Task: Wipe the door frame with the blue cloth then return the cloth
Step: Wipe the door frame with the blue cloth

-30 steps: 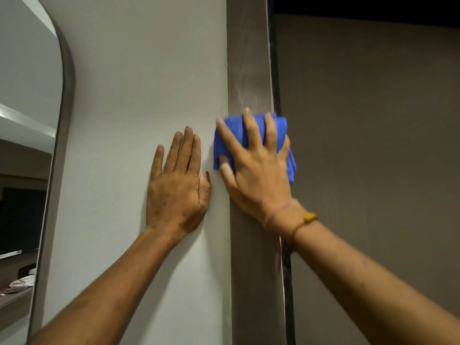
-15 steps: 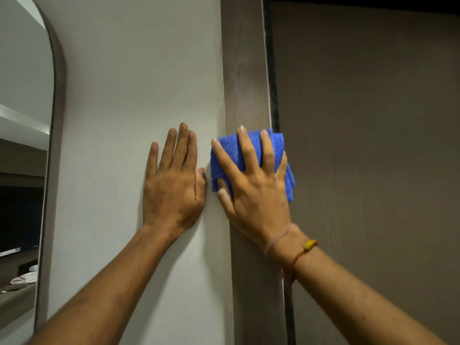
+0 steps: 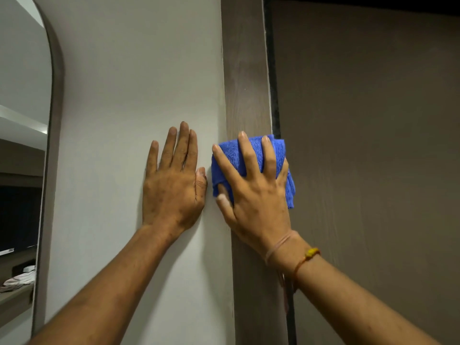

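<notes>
Blue terry cloth [image 3: 232, 159] lies pressed under the right hand [image 3: 254, 192], its grip splayed flat, mid-frame on the vertical grey-brown wooden door frame [image 3: 246, 70]; the stroke probably follows that upright axis. Left hand [image 3: 171, 188] rests open beside it.

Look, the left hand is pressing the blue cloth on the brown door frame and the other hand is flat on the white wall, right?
Not quite. The head view shows the right hand pressing the blue cloth on the brown door frame. The left hand is the one lying flat on the white wall.
</notes>
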Motion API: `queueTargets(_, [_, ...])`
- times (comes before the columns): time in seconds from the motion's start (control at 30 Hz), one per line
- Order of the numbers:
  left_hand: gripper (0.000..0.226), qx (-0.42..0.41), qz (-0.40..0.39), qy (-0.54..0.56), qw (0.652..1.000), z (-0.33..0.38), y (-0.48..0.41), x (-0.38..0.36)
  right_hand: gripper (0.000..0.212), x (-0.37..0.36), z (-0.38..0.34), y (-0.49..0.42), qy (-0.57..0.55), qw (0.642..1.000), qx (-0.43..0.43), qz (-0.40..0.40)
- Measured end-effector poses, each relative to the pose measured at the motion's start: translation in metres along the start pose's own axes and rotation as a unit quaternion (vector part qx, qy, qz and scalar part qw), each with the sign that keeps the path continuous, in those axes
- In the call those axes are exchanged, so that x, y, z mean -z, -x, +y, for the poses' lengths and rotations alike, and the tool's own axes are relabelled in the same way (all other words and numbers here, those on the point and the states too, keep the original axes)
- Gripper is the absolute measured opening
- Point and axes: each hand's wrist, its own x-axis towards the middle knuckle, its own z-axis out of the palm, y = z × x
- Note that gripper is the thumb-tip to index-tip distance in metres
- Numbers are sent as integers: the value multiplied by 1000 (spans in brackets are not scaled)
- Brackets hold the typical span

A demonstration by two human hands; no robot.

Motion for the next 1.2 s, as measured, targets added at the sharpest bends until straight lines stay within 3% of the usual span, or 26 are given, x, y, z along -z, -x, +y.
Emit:
queueTargets(0.23, [62, 3, 4, -2, 1000, 0, 0, 0, 63, 14, 14, -114, -6, 999, -32, 4])
queueTargets(0.4, [62, 0, 0, 1, 1000, 0, 0, -1, 66, 1, -2, -39, -16, 998, -43, 37])
queueTargets(0.57, [63, 1, 4, 5, 1000, 0, 1, -1, 66, 0, -14, 27, 0, 999, -31, -12])
queueTargets(0.67, [63, 3, 0, 10, 1000, 0, 0, 0, 67, 8, 0, -26, -8, 1000, -4, -8])
queueTargets(0.87, [63, 8, -4, -2, 1000, 1, 1, 0, 64, 13, 7, -107, 0, 999, -48, 7])
queueTargets(1.07, [62, 8, -12, 10, 1000, 1, 4, -1, 67, 0, -7, -18, 4, 999, -43, 22])
queueTargets(1.2, [63, 6, -37, 13, 999, -1, 17, 2, 82, -6, -24, 70, 33, 998, -48, -25])
